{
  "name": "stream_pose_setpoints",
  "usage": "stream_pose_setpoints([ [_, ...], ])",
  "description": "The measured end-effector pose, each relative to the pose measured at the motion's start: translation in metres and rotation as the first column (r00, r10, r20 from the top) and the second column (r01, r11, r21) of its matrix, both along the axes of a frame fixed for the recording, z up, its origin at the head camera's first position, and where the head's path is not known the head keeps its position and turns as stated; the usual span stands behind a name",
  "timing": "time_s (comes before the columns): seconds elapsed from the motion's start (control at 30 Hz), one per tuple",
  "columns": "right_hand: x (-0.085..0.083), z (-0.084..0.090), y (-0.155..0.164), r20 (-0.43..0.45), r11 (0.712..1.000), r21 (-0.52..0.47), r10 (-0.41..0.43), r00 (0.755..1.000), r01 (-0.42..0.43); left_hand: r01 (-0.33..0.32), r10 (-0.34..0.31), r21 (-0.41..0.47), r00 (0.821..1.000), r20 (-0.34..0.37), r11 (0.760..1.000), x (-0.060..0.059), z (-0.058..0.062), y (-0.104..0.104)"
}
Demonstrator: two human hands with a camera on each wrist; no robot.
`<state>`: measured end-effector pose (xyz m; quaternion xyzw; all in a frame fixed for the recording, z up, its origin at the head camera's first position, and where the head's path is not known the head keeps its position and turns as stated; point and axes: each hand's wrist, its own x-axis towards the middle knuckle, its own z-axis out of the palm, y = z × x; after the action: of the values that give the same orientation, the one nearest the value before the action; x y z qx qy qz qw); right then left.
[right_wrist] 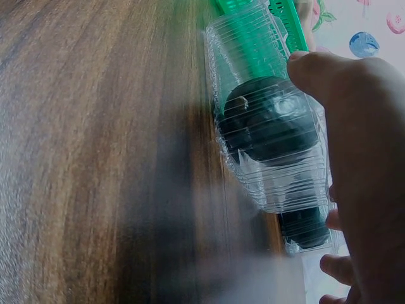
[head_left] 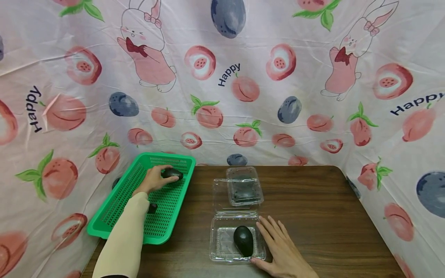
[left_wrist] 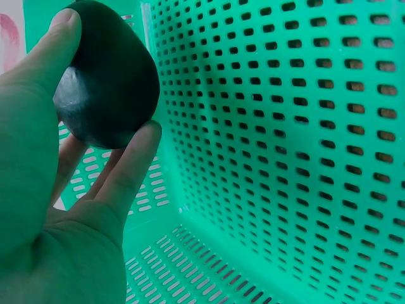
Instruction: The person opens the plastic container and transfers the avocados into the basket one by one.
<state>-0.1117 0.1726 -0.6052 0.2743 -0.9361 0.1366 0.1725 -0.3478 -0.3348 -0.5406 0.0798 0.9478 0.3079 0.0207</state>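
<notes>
Avocado (left_wrist: pixel 107 79) sits pinched in your left hand (head_left: pixel 153 180) inside the green basket (head_left: pixel 118 200). Your right hand (head_left: pixel 283 251) lies flat, fingers straight, against the open clamshell (head_left: pixel 222 243); its avocado (head_left: pixel 243 240) lies just left of those fingers.

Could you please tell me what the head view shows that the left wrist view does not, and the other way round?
Only the head view shows the table, the open clear box with an avocado inside, the shut box behind it, and the right hand resting flat beside the open box. Only the left wrist view shows the thumb and fingers curled round the fruit up close. Both show the left hand holding a dark avocado in the green basket.
</notes>
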Motion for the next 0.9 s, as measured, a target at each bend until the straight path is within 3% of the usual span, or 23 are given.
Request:
stream_pose_setpoints([
  [0.53,-0.005,-0.003,0.001,-0.054,0.999,0.005,0.033,0.998,-0.033,0.007,-0.007,-0.022,1.0,0.01,1.0,0.001,0.0,0.009],
  [0.9,-0.009,-0.005,0.006,-0.008,1.0,-0.004,0.018,1.0,-0.018,0.009,-0.01,-0.05,1.0,-0.011,0.999,-0.003,0.001,0.017],
])
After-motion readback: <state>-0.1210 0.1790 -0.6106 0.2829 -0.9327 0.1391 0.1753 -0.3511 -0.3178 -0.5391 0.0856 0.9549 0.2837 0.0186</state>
